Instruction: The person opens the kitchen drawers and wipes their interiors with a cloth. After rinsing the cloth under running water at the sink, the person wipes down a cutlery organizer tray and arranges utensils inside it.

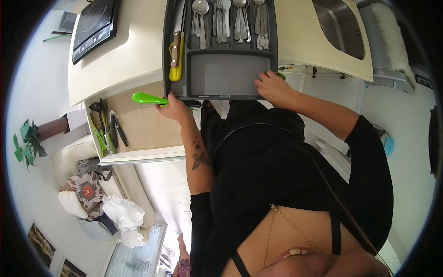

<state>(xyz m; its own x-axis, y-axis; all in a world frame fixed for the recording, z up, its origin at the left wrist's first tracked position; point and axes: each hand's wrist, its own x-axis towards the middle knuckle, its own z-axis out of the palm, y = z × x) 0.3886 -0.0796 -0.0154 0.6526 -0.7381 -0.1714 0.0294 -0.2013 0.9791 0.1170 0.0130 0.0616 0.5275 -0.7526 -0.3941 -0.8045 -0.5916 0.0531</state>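
A dark grey cutlery tray (230, 98) spans the counter edge at top centre, holding several spoons and forks (221, 23), a wooden-handled knife (175, 53) and a yellow-handled tool (175, 74). At its near left corner, my left hand (174, 109) is closed around a bright green utensil (150, 98), with the thumb against the tray; a dark piece sticks out on the other side. My right hand (273, 88) grips the tray's right side near the front, fingers bent over the rim. Something green, partly hidden, shows beside its fingers.
An open drawer (152, 115) at left holds several utensils (108, 124). An induction hob (95, 27) stands on the counter (138, 41), and a sink (341, 27) is at right. Behind at lower left are a sofa (69, 154) and another person's leg (183, 249).
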